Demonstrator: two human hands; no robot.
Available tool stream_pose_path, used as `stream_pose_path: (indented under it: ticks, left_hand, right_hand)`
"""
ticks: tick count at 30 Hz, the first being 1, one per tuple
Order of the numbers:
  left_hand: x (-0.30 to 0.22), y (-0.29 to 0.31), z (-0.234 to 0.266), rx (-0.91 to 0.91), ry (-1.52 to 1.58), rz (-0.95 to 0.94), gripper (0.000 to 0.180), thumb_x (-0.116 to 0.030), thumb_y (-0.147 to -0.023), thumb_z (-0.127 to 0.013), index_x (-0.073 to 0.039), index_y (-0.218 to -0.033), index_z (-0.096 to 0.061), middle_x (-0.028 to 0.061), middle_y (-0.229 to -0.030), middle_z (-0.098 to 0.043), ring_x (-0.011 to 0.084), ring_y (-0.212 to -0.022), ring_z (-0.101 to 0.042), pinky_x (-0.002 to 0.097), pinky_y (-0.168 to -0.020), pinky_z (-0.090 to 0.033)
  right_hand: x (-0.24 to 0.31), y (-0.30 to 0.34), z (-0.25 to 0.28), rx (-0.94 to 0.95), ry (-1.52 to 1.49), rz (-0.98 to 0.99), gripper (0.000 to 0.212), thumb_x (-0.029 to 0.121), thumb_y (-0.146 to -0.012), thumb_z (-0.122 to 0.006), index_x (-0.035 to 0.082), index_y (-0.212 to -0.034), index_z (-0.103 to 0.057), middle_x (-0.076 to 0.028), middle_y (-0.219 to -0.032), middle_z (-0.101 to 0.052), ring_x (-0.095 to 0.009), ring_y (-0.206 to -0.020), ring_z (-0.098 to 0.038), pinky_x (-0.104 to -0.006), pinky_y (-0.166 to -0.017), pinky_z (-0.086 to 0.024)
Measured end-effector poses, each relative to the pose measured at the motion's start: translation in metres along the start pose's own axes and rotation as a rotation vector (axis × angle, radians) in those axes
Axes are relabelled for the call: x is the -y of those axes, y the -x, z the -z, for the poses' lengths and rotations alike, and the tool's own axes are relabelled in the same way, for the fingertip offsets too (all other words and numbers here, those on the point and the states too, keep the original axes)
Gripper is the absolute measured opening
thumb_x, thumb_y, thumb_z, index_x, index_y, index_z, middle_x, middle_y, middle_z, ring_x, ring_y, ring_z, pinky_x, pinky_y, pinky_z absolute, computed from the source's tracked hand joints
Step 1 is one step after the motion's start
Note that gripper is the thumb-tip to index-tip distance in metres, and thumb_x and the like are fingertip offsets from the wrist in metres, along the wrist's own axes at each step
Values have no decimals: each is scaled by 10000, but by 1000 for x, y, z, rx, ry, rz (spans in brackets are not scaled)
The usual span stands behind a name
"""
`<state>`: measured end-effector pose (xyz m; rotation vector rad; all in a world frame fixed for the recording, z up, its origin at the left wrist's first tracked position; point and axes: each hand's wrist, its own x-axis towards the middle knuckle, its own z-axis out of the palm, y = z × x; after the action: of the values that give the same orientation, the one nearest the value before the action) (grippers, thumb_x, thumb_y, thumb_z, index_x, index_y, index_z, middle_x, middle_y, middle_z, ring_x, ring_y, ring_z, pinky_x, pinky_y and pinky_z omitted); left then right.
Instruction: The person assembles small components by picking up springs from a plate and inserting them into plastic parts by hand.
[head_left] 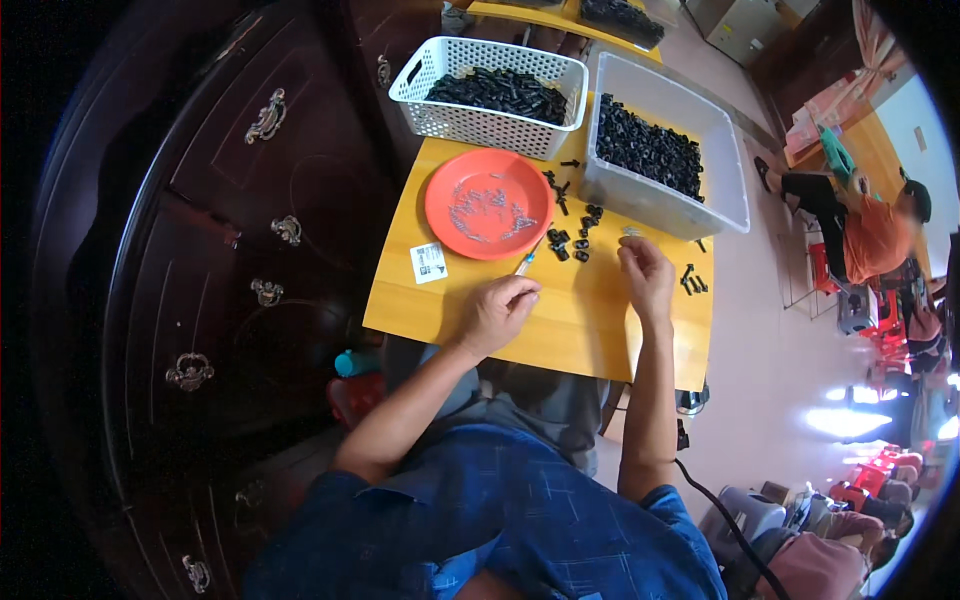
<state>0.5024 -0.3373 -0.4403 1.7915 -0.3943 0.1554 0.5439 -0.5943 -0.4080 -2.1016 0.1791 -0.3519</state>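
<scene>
My left hand (498,314) is closed at the near part of the table, just below the red plate. A slim tool (526,263) with a white and blue handle and a thin dark tip, like a small screwdriver, sticks out above its fingers. The round red plate (437,215) holds many small silver screws (490,203). My right hand (650,280) is over the table's right part, its fingertips bent together beside a few small shiny pieces (631,232). What those fingers hold is hidden. Between the hands and the bins lie several black plastic parts (559,243).
A white perforated basket (480,125) and a clear plastic bin (735,185), both full of black parts, stand along the yellow table's (590,340) far side. A printed card (429,263) lies left. Dark drawers (230,200) flank the table. Seated people (875,240) are farther right.
</scene>
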Motion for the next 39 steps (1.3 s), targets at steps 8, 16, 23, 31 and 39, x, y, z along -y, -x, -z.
stream_pose_path:
  ticks: [8,16,23,31,39]
  left_hand:
    - [1,0,0,-39,-93,-43,93,-43,-875,-663,7,-950,-686,166,-843,-699,299,-781,-701,376,-697,-537]
    - [-9,-2,2,69,-144,74,124,-40,-908,-643,23,-1007,-685,103,-822,-681,167,-709,-644,298,-657,-514]
    - [-8,-2,2,88,-183,89,151,-73,-928,-645,18,-1041,-684,45,-815,-684,105,-723,-630,265,-681,-515]
    - [-7,0,3,76,-169,101,182,-52,-920,-653,19,-1086,-667,50,-840,-690,103,-724,-636,264,-680,-520]
    - [-13,5,1,63,-98,-40,301,11,-853,-704,-15,-1146,-638,105,-979,-677,158,-737,-644,265,-664,-528]
  right_hand:
    - [8,-5,-40,105,314,296,163,198,-804,-710,67,-901,-718,-182,-897,-666,-376,-825,-659,-466,-751,-533]
    - [-7,-7,-51,21,368,317,135,223,-836,-679,90,-839,-705,-114,-858,-634,-327,-780,-667,-450,-693,-548]
    - [-9,-3,-51,74,406,328,152,213,-843,-691,93,-920,-638,-115,-910,-619,-324,-776,-667,-446,-668,-546]
    - [11,16,-36,-32,245,437,136,177,-871,-651,67,-913,-584,-148,-900,-614,-350,-767,-663,-450,-651,-526]
    - [24,83,-42,311,-161,243,142,198,-902,-661,65,-953,-656,-165,-852,-679,-369,-789,-670,-436,-688,-536]
